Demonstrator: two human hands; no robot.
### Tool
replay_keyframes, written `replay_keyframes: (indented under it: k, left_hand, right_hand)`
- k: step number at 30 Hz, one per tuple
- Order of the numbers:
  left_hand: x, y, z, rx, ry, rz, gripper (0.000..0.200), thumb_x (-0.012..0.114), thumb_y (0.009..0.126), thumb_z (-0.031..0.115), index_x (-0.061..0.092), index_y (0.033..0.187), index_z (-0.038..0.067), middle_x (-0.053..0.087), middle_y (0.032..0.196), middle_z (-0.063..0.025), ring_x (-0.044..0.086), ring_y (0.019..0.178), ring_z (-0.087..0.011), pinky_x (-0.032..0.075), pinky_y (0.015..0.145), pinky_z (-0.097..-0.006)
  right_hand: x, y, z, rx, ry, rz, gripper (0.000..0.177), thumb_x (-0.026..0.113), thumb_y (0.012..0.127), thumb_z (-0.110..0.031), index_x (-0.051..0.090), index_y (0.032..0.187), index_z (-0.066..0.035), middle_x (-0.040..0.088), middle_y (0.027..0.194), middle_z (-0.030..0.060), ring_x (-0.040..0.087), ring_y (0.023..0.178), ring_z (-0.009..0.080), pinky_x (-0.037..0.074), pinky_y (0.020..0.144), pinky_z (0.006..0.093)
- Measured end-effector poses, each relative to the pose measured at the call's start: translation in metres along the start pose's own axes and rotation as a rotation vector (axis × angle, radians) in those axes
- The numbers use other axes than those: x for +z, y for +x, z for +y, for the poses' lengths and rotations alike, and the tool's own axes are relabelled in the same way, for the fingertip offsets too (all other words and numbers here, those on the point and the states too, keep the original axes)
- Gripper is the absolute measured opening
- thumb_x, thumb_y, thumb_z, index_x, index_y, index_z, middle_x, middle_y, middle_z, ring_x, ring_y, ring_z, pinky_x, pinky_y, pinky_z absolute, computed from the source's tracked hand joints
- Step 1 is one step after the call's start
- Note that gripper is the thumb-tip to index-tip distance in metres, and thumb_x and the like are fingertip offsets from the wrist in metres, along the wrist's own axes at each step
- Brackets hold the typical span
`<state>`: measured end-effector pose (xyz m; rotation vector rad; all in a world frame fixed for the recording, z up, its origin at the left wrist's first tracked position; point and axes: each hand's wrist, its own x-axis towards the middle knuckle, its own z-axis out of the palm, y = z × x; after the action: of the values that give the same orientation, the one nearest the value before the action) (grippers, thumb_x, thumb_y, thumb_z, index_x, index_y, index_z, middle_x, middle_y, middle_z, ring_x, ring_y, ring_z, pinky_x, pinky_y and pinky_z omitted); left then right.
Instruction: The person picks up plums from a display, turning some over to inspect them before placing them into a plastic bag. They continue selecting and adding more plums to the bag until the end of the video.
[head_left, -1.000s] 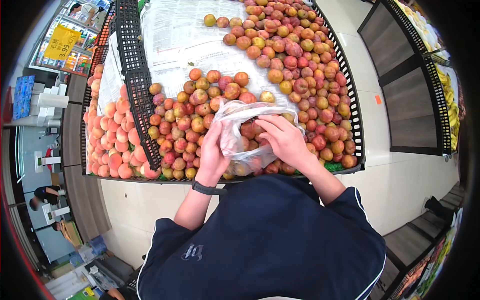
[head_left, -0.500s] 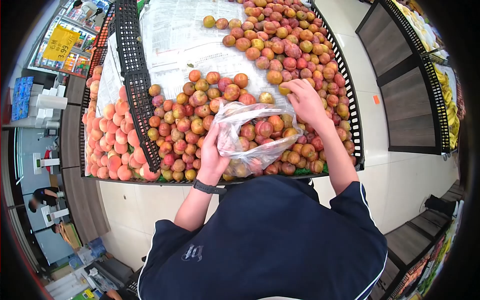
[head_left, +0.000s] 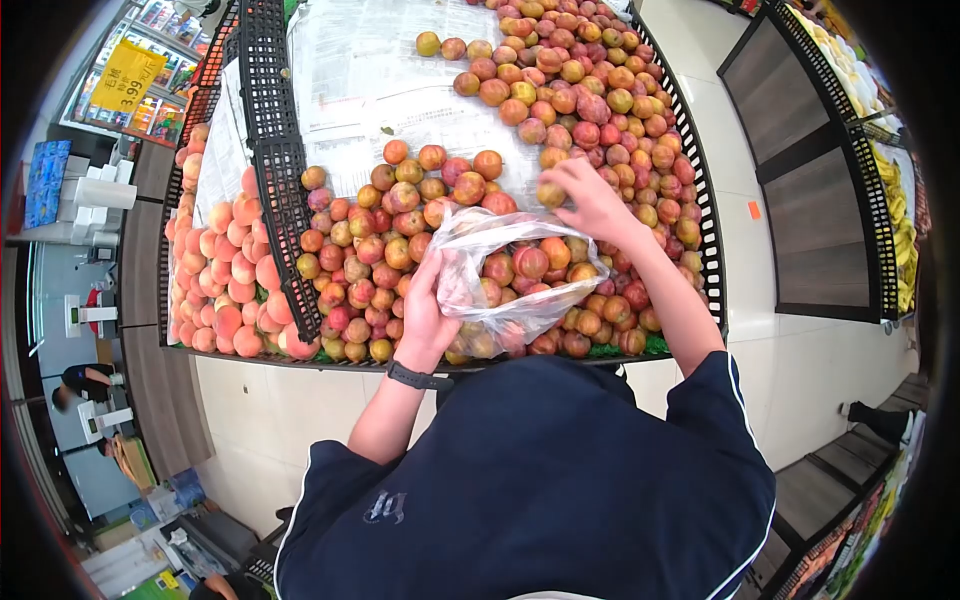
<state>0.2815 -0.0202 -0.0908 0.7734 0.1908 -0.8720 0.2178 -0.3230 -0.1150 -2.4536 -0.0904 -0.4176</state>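
My left hand, with a dark watch on its wrist, grips the left edge of a clear plastic bag. The bag's mouth faces up, and several reddish plums show inside it. Just above the bag's upper right, my right hand has its fingers closed on a yellowish plum. Loose plums lie left of the bag, and more are heaped beyond my right hand. White printed paper lies beneath part of the fruit.
A black mesh divider separates the plums from pink peaches at the left. The bin's black slatted rim runs along the right. Farther right stands a dark panelled stand with bananas. A person is at the far left.
My right hand has moved a little left and down, and a yellowish plum now shows at its fingertips. The left hand still holds the bag. The view has shifted slightly.
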Motion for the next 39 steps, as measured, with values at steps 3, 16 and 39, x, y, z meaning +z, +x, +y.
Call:
replay_keyframes:
  k: [3, 16, 39]
  left_hand:
    - [-0.005, 0.002, 0.000, -0.003, 0.009, -0.039, 0.030, 0.049, 0.105, 0.026, 0.056, 0.128, 0.009, 0.067, 0.105, 0.0007, 0.063, 0.084, -0.0077, 0.049, 0.058, -0.0233]
    - [-0.005, 0.001, 0.001, -0.014, -0.016, -0.072, 0.034, 0.048, 0.105, 0.026, 0.054, 0.133, 0.008, 0.066, 0.111, -0.0007, 0.063, 0.087, -0.0084, 0.049, 0.061, -0.0230]
    - [0.012, -0.002, 0.004, 0.021, -0.001, -0.074, 0.036, 0.049, 0.105, 0.028, 0.056, 0.132, 0.005, 0.066, 0.120, -0.0040, 0.065, 0.102, -0.0113, 0.054, 0.081, -0.0262]
  right_hand:
    - [-0.004, -0.011, -0.009, 0.252, 0.617, 0.241, 0.052, 0.072, 0.083, -0.001, 0.053, 0.131, -0.006, 0.061, 0.119, 0.0122, 0.061, 0.108, 0.0275, 0.051, 0.095, 0.0392]
    - [-0.015, -0.053, -0.045, 0.424, 2.045, 0.090, 0.053, 0.036, 0.108, -0.042, 0.050, 0.132, 0.003, 0.065, 0.115, 0.0203, 0.067, 0.096, 0.0282, 0.056, 0.079, 0.0335]
    - [0.013, -0.045, -0.119, -0.008, 0.007, 0.455, 0.026, 0.071, 0.082, -0.003, 0.070, 0.108, -0.003, 0.069, 0.111, 0.0113, 0.062, 0.103, 0.0313, 0.051, 0.090, 0.0408]
